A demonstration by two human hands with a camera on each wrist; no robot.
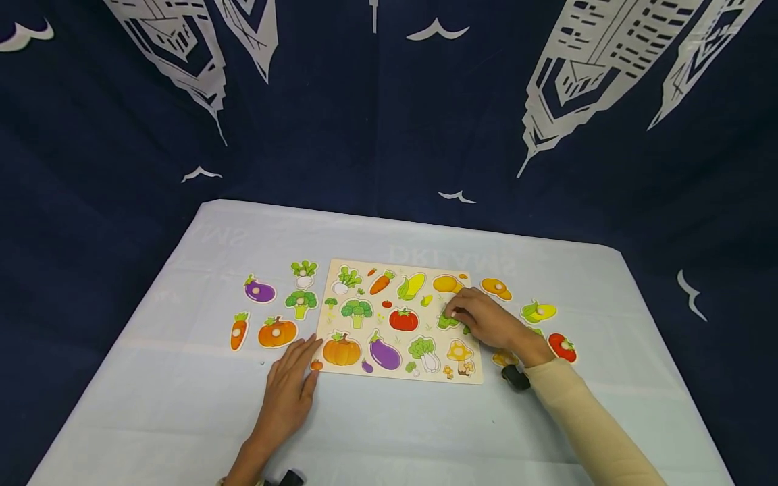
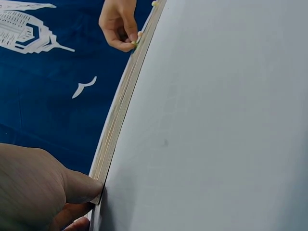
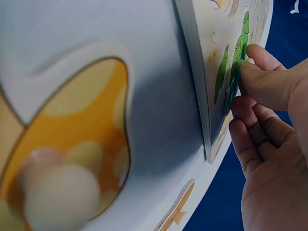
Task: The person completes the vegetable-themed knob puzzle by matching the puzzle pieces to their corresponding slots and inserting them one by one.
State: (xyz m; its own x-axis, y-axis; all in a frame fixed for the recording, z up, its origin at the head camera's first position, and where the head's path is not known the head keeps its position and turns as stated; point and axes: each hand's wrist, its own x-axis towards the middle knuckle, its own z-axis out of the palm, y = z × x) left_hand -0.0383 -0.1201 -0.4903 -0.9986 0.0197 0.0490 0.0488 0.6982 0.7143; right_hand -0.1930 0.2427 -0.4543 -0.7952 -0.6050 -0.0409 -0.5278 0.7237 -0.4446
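Note:
My right hand (image 1: 489,322) is over the right side of a wooden vegetable puzzle board (image 1: 404,268). Its thumb and forefinger pinch the small knob of a green puzzle piece (image 3: 236,67), which lies close against the board's face in the right wrist view; the hand partly covers it from above. At the board's lower left corner rests my left hand (image 1: 288,385), fingers extended along the side and thumb (image 2: 84,186) against the front edge. Printed on the board are a tomato, a pumpkin, an eggplant and other vegetables.
Left of the board lie knobbed eggplant (image 1: 261,292), carrot (image 1: 240,331), pumpkin (image 1: 277,332), broccoli (image 1: 300,304) and radish (image 1: 304,273) pieces. To the right are potato (image 1: 496,289), corn (image 1: 538,312), tomato (image 1: 562,347) and spotted mushroom (image 3: 91,125) pieces, some behind my right arm.

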